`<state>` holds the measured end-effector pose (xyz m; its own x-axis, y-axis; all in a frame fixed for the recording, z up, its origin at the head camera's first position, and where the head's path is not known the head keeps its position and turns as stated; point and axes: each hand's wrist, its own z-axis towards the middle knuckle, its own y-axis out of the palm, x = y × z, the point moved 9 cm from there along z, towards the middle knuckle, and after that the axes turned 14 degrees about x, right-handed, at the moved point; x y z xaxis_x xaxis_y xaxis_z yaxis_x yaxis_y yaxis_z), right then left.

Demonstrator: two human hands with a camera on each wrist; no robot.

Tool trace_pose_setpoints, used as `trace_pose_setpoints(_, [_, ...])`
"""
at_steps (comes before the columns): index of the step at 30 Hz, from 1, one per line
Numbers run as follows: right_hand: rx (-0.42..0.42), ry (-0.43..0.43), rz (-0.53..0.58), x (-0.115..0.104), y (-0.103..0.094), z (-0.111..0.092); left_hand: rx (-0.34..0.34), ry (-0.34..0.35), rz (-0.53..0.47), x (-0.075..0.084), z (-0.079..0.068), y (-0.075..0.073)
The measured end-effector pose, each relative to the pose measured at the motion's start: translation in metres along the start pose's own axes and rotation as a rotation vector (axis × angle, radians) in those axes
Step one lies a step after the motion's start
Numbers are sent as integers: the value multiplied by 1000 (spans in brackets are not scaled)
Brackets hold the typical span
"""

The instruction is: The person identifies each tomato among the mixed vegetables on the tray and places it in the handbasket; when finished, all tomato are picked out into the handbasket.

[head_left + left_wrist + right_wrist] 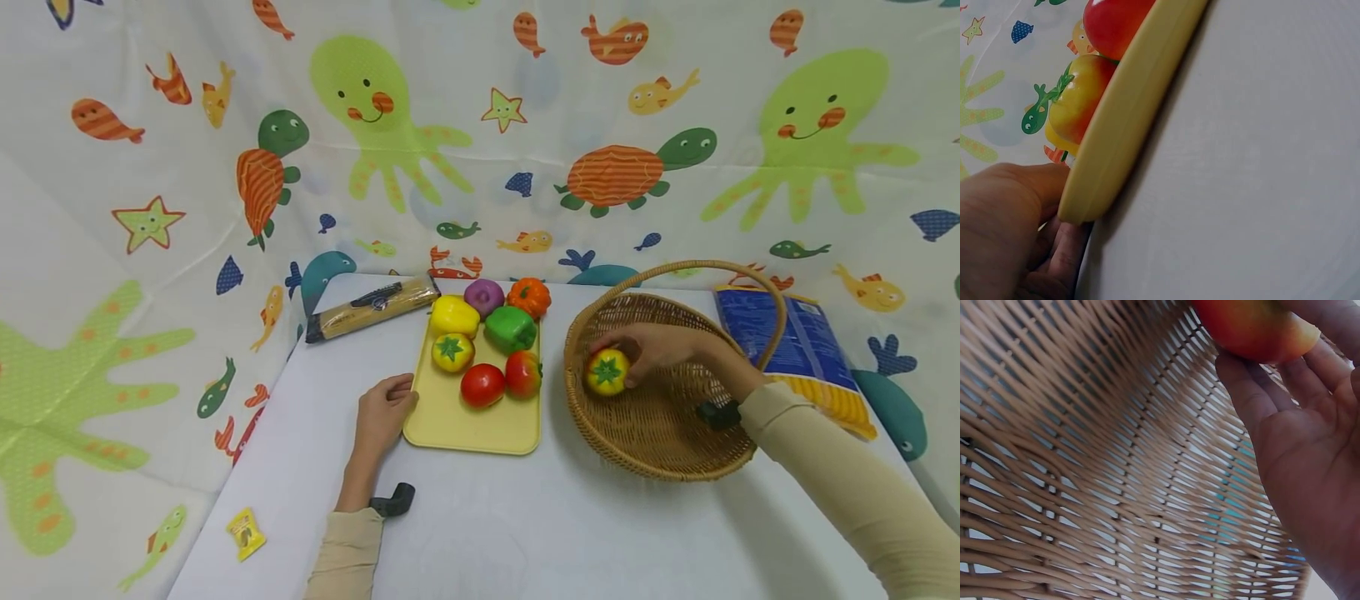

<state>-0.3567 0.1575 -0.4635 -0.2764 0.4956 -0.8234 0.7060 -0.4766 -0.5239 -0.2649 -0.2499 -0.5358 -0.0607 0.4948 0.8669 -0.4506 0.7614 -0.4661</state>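
In the head view my right hand [663, 346] is inside the wicker basket [652, 446], gripping a yellow-red toy tomato [606, 372] with a green star-shaped top. The right wrist view shows that tomato [1254, 331] between thumb and fingers. My left hand [384, 410] pinches the left rim of the yellow tray [468, 433], its fingertips partly beneath the edge. On the tray lie a yellow bell pepper [454, 316], purple onion [483, 297], orange pumpkin-like vegetable [529, 297], green bell pepper [510, 328], yellow tomato [453, 353], red tomato [482, 386] and red-yellow tomato [523, 373].
A pasta packet [375, 308] lies behind the tray at the left. A blue and yellow bag [798, 342] lies right of the basket, whose tall handle [705, 265] arches above it. A small yellow wrapper [246, 533] sits near the front left. A patterned curtain hangs behind.
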Motion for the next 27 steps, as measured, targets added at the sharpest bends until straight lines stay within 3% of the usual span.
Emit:
trace_pose_setpoints(9, [-32,-23,-6,6,8,-3,-5,21,-2,1,0,-1])
trace_pose_setpoints(27, [-4,6,-102,14,6,-7,-9,8,-2,-2,0,1])
